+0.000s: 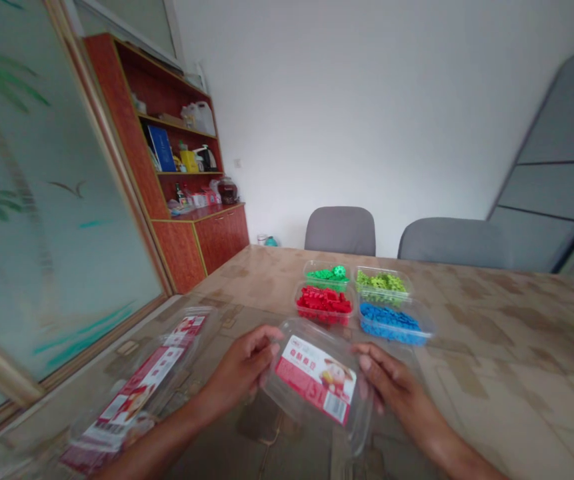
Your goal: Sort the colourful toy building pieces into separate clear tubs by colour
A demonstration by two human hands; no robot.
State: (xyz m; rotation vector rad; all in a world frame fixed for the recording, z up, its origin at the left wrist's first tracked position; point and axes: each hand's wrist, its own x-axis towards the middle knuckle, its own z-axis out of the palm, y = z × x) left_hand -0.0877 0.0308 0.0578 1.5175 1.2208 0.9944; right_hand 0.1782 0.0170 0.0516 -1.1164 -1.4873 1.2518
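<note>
A clear plastic lid (287,393) with a red and white label (317,379) is held up, tilted, over the near part of the table. My left hand (249,363) pinches its left edge, and my right hand (389,377) grips its right edge. Just beyond stand open clear tubs: one of red pieces (324,301), one of blue pieces (389,321), one of dark green pieces (327,273) and one of light green pieces (381,283). Left of my left arm lies an overlapping row of similar labelled clear plastic lids (151,377).
The patterned table (491,347) stretches to the right and back. Two grey chairs (341,230) stand at its far side. At the left are a frosted glass panel (67,220) and a reddish wooden cabinet (201,240) with things on its shelves.
</note>
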